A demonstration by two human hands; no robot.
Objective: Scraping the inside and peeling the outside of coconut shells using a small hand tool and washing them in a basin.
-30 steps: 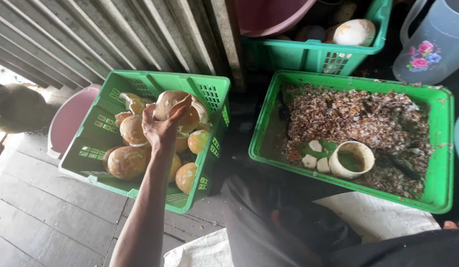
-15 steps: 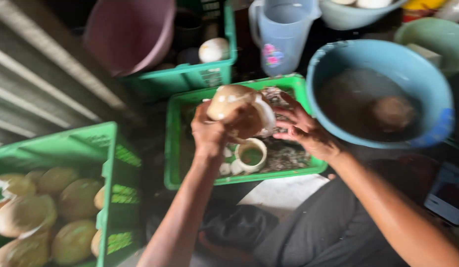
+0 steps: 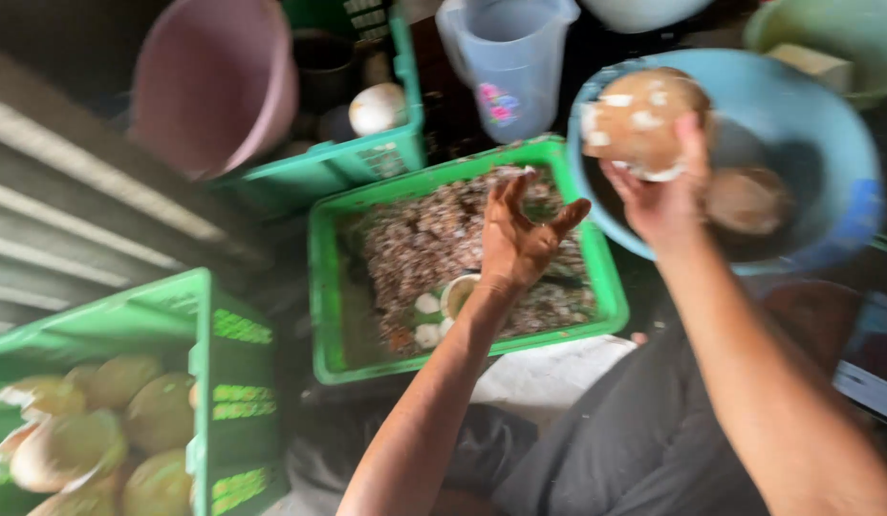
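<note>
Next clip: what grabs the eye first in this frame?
The right hand holds a round brown husked coconut over the rim of a big blue basin at upper right. The left hand hovers open above a green crate of brown shell scraps in the middle. At lower left, another green crate holds pale coconuts.

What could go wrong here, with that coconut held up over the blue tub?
1. The right hand alone grips the peeled coconut at its lower edge over the blue basin; it might slip and drop onto the coconut already inside.
2. The left hand hangs open above the green crate of husk scraps, giving no support.
3. The plastic jug stands close to the basin, so a wide swing could knock it.
</note>
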